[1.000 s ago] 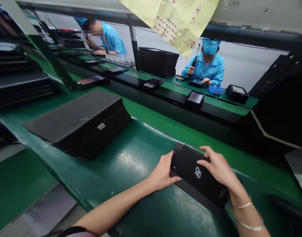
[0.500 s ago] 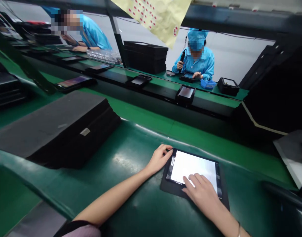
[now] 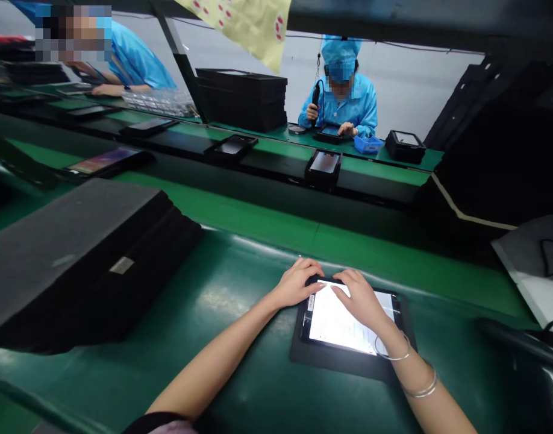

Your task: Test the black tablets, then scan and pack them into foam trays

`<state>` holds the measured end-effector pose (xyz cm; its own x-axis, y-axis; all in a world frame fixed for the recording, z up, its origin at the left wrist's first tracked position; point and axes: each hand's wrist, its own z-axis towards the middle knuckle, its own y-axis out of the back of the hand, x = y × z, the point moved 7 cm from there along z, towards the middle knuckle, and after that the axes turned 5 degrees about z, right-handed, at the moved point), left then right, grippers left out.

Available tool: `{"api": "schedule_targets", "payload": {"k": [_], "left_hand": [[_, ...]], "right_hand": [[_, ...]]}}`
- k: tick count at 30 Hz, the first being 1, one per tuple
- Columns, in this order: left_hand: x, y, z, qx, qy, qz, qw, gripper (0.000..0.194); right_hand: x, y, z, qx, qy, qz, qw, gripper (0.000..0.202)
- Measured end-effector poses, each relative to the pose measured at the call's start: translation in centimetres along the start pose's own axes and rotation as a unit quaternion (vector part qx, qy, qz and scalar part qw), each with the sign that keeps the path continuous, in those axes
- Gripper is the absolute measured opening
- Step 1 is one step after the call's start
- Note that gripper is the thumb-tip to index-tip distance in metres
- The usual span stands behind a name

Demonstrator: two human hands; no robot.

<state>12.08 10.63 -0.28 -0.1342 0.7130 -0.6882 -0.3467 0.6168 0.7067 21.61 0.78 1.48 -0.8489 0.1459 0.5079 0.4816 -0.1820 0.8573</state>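
A tablet with a lit white screen lies on a dark pad on the green work surface. My left hand rests at the tablet's upper left corner, fingers apart, its thumb over the screen's edge. Over the upper part of the screen is my right hand, its fingers spread and their tips at the tablet's top edge. Neither hand is closed round anything. Silver bangles circle my right wrist and forearm.
A stack of black foam trays stands at the left. Beyond is a conveyor carrying several devices. A person in blue works across it, another person further left. A white panel is at the right.
My right hand has moved up from the lower screen to the tablet's top edge, close to my left hand. My left thumb now reaches over the screen. The view has shifted slightly.
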Motion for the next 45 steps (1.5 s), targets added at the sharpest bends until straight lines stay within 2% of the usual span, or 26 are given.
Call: {"api": "schedule_targets", "payload": {"k": [5, 14, 23, 27, 30, 33, 35, 37, 40, 42, 45], "left_hand": [[-0.6, 0.0, 0.1, 0.010, -0.006, 0.008, 1.000, 0.023], [-0.9, -0.2, 0.9, 0.067, -0.032, 0.019, 0.997, 0.024], [-0.8, -0.2, 0.6, 0.024, -0.017, 0.003, 1.000, 0.022], [-0.8, -0.1, 0.7, 0.010, -0.022, 0.003, 1.000, 0.023], [-0.4, 0.1, 0.7, -0.020, -0.008, -0.005, 1.000, 0.026], [0.8, 0.8, -0.5, -0.110, 0.071, -0.024, 0.991, 0.026], [1.3, 1.2, -2.6, -0.184, 0.132, -0.014, 0.974, 0.027], [0.8, 1.0, -5.0, -0.216, 0.158, 0.018, 0.963, 0.028], [-1.3, -0.3, -7.8, -0.192, 0.156, 0.065, 0.967, 0.029], [-2.8, -1.0, -8.7, -0.173, 0.162, 0.074, 0.969, 0.032], [-4.1, -1.5, -8.9, -0.148, 0.183, 0.047, 0.971, 0.036]], "right_hand": [[0.0, 0.3, 0.0, -0.001, -0.008, -0.007, 1.000, 0.018], [-0.1, 0.3, 0.1, 0.016, -0.021, 0.009, 1.000, 0.018], [0.0, 0.4, 0.3, 0.027, -0.020, 0.012, 0.999, 0.017], [0.2, 0.4, 0.3, 0.013, -0.019, 0.013, 1.000, 0.018], [0.2, 1.2, -0.2, -0.012, -0.022, 0.019, 1.000, 0.022], [-0.7, 3.8, -2.3, -0.091, -0.034, 0.001, 0.995, 0.024], [-1.8, 6.0, -5.1, -0.166, -0.063, -0.052, 0.983, 0.025], [-3.0, 7.6, -8.3, -0.216, -0.114, -0.124, 0.962, 0.026], [-4.0, 7.5, -11.9, -0.203, -0.169, -0.167, 0.950, 0.028], [-4.1, 6.6, -13.0, -0.190, -0.182, -0.127, 0.956, 0.029], [-4.5, 5.9, -13.8, -0.229, -0.234, -0.012, 0.945, 0.029]]}}
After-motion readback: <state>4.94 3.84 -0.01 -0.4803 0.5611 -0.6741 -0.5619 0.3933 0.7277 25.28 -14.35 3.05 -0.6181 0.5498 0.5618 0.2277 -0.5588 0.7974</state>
